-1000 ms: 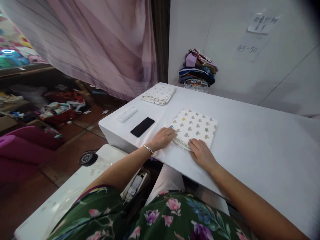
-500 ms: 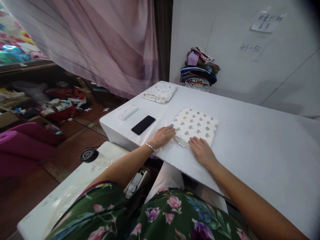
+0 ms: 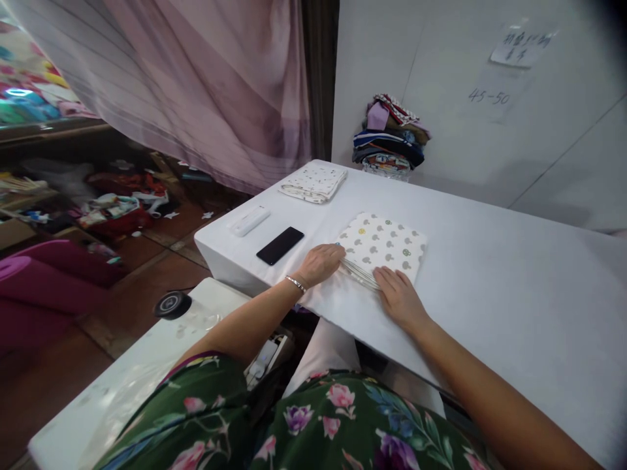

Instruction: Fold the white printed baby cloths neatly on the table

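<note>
A folded white cloth (image 3: 385,243) printed with grey mushroom-like shapes, a few of them coloured, lies flat on the white table. At its near left corner my left hand (image 3: 319,264), with a silver bracelet on the wrist, grips the layered edge, thumb side hidden. My right hand (image 3: 398,295) rests at the near edge, its fingers stretched out over the top of the cloth. The stacked layers show between the two hands. Left of the cloth lies a black phone (image 3: 281,245), apart from my left hand.
A second folded cloth (image 3: 313,181) lies at the table's far left corner, near a white oblong device (image 3: 250,220). Beyond the table stands a pile of folded fabrics (image 3: 389,140) against the wall. A lower white surface (image 3: 127,372) with a black round object (image 3: 172,305) is at left.
My left hand has shifted slightly over the cloth's corner, covering the blue print there. My right hand has moved very little, and the cloth stays in place.
</note>
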Motion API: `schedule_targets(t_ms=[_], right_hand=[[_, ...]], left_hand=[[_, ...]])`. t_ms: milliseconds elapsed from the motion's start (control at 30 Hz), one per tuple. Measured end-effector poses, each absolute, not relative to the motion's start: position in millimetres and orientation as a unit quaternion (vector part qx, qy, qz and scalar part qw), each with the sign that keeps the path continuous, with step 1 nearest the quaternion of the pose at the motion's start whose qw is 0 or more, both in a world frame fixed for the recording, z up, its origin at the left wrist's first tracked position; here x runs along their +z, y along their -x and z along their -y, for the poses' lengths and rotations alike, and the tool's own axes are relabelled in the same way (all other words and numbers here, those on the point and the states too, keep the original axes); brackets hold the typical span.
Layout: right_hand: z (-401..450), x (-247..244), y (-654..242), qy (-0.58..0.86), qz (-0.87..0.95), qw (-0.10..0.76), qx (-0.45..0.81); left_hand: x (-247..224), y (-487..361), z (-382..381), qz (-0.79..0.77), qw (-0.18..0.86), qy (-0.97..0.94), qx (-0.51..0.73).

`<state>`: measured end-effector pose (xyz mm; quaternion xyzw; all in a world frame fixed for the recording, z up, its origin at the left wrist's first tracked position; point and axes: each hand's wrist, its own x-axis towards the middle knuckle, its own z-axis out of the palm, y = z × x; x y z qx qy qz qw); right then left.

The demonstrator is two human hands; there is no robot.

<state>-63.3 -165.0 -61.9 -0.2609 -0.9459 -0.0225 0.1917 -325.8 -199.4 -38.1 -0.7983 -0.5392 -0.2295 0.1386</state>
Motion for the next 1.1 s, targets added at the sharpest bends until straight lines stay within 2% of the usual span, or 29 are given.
schedule_targets(t_ms=[167,433,800,933,1100], right_hand=[[161,-56,62,0.282,0.93,0.225,-0.063],[172,-77,64,0.254,0.946,0.185,-0.079],[168,-82,65,0.258,0.945,0.179,-0.09],[173,-78,65,0.268,0.947,0.171,-0.045],[173,-45,76,0.311,0.935,0.154,0.075]], left_hand=[[-46,324,194,0.543,0.143,0.791,-0.242],[-61,329,202,0.534,0.127,0.814,-0.192],[-34,306,208,0.547,0.087,0.801,-0.228],[-46,299,200,0.576,0.091,0.788,-0.195],[-62,302,197,0.595,0.101,0.776,-0.185]])
